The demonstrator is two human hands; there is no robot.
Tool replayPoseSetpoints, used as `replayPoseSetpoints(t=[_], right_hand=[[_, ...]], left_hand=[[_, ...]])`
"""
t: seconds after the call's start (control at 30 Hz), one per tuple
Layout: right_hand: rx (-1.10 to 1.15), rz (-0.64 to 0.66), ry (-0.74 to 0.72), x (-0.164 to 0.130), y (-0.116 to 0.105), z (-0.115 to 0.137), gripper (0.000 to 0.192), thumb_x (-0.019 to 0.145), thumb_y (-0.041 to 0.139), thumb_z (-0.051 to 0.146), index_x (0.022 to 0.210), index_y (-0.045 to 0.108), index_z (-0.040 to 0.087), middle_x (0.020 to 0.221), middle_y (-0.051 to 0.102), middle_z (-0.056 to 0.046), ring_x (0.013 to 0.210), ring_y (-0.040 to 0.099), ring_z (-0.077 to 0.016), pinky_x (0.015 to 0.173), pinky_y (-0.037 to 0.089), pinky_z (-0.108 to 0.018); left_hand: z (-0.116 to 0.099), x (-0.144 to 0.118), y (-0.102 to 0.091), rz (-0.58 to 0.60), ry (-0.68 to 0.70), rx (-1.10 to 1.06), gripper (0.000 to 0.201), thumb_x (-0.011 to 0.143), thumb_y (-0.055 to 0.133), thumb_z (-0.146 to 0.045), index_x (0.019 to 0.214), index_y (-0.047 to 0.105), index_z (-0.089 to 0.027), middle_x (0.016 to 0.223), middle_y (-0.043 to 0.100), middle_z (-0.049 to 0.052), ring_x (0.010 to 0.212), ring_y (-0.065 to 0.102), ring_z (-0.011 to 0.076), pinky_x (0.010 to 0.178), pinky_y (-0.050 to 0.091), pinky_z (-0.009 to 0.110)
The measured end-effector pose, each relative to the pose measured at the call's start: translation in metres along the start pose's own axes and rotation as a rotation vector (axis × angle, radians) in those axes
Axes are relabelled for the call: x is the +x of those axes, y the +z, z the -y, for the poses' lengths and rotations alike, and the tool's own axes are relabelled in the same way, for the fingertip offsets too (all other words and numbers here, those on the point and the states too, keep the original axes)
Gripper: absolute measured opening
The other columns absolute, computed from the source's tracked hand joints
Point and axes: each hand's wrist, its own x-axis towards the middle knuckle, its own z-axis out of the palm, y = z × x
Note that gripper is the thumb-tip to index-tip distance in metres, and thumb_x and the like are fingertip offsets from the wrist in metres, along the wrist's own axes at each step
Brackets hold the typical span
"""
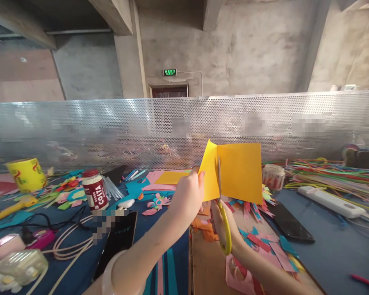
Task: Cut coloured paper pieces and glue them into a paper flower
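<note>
- The blue table (pixel 332 254) spreads beneath both grips, littered with paper scraps (pixel 264 241).
- The orange paper sheet (pixel 240 172) stands upright above the hands, folded, its left flap pinched.
- The left hand (pixel 187 196) is closed, thumb and fingers clamping that flap's lower edge.
- The right hand (pixel 224 225), just below the sheet, is wrapped through the handles of the yellow scissors (pixel 222 205), blades running up into the paper.
- A Costa bottle (pixel 94 189) stands well left of the left hand.

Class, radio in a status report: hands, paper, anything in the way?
Left hand pinching orange paper. Right hand working yellow scissors, blades in the paper. Paper scraps underneath, nothing blocking.
</note>
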Motion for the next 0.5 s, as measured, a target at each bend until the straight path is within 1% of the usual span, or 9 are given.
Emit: replayPoseSetpoints(t=[0.13, 0.37, 0.5], right_hand=[[-0.030, 0.017, -0.022, 0.001, -0.003, 0.000, 0.039, 0.083, 0.030, 0.053, 0.068, 0.042, 0.019, 0.052, 0.042, 0.003, 0.044, 0.036, -0.0098, 0.040, 0.031, -0.021], [0.034, 0.046, 0.070, 0.003, -0.001, -0.010, 0.039, 0.083, 0.030, 0.055, 0.065, 0.037, 0.021, 0.045, 0.039, 0.006, 0.038, 0.037, -0.0094, 0.038, 0.031, -0.021], [0.114, 0.075, 0.087, 0.002, 0.000, -0.011, 0.038, 0.082, 0.033, 0.055, 0.067, 0.038, 0.021, 0.045, 0.038, 0.007, 0.036, 0.037, -0.0088, 0.037, 0.031, -0.021]], left_hand=[[0.001, -0.001, 0.002, -0.028, 0.005, 0.024, 0.036, 0.091, 0.025, -0.032, 0.083, 0.054, -0.013, 0.040, 0.046, -0.003, 0.033, 0.050, 0.0124, 0.036, 0.033, 0.021], [-0.003, -0.003, 0.001, 0.004, 0.000, -0.048, 0.036, 0.091, 0.023, -0.032, 0.083, 0.054, -0.013, 0.040, 0.043, -0.005, 0.031, 0.049, 0.0113, 0.033, 0.032, 0.019], [-0.004, -0.003, 0.000, 0.014, -0.019, -0.049, 0.036, 0.091, 0.024, -0.032, 0.085, 0.054, -0.013, 0.040, 0.044, -0.004, 0.031, 0.049, 0.0113, 0.033, 0.032, 0.019]])
